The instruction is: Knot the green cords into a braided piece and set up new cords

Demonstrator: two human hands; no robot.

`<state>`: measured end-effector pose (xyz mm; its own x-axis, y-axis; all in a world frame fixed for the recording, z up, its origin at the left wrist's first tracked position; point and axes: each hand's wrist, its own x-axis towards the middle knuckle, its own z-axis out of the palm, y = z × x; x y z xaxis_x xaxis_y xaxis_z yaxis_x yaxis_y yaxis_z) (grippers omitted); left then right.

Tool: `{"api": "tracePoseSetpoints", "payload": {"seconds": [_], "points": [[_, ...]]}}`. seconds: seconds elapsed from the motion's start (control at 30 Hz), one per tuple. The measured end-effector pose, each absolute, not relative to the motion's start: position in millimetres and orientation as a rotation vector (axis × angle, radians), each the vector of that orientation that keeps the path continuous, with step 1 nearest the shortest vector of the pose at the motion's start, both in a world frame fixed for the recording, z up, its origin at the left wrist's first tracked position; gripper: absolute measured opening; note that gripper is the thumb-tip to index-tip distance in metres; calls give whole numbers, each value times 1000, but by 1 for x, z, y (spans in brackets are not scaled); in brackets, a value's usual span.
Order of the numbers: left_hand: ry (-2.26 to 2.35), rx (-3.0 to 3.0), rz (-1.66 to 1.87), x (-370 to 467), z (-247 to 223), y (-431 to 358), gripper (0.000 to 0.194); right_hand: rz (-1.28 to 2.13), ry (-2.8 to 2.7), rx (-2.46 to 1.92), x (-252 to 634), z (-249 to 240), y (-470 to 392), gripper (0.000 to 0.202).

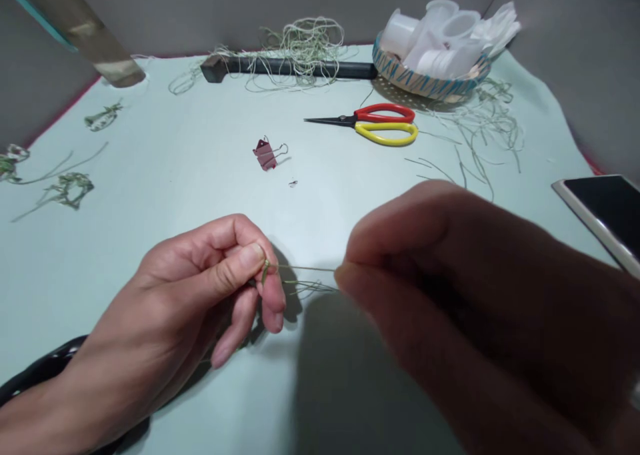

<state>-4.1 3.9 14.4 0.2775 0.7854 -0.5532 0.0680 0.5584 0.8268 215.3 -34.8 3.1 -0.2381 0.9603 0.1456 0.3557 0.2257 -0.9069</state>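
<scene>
Between thumb and index finger, my left hand (200,301) pinches a small green knotted cord piece (266,266) at the centre of the view. A thin green thread (307,268) runs taut from it to the right. Its other end is pinched by my right hand (450,295), which is large and close to the camera. Below the taut thread, several loose green strands (310,286) stretch rightward. My right palm is in shadow, and what lies inside it cannot be made out.
Beyond my hands lie a maroon binder clip (265,155), red-and-yellow scissors (385,125), a black bar (275,66) under tangled thread (313,41), and a basket (430,81) of plastic spools. Knotted pieces (73,189) lie left; a phone (607,208) is at right.
</scene>
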Motion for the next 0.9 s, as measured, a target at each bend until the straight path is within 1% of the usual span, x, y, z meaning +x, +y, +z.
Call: {"api": "tracePoseSetpoints", "payload": {"seconds": [0.03, 0.1, 0.17, 0.3, 0.43, 0.57, 0.67, 0.73, 0.83, 0.9], "points": [[1199, 893, 573, -4, 15, 4, 34, 898, -1707, -1215, 215, 4, -33, 31], [1172, 949, 571, -2, 15, 4, 32, 638, -1634, -1240, 213, 7, -27, 26], [1184, 1016, 596, 0, 15, 4, 30, 556, -1638, -1270, 213, 8, -20, 26], [1226, 1098, 712, 2, 13, 6, 23, 749, -1648, -1249, 215, 5, -9, 22], [1184, 1061, 636, -1, 11, 5, 22, 885, -1627, -1274, 218, 2, -3, 21], [1121, 1015, 566, -2, 10, 3, 20, 868, -1631, -1313, 218, -2, -1, 18], [1128, 1008, 554, -3, 10, 2, 23, 846, -1654, -1297, 217, -8, 1, 15], [1136, 994, 543, -4, 11, 2, 27, 810, -1625, -1271, 216, -11, 2, 8], [1155, 962, 550, -6, 13, 3, 26, 765, -1529, -1271, 214, -13, 3, 13], [1163, 945, 575, -7, 13, 3, 24, 806, -1496, -1262, 214, -9, 2, 13]]}}
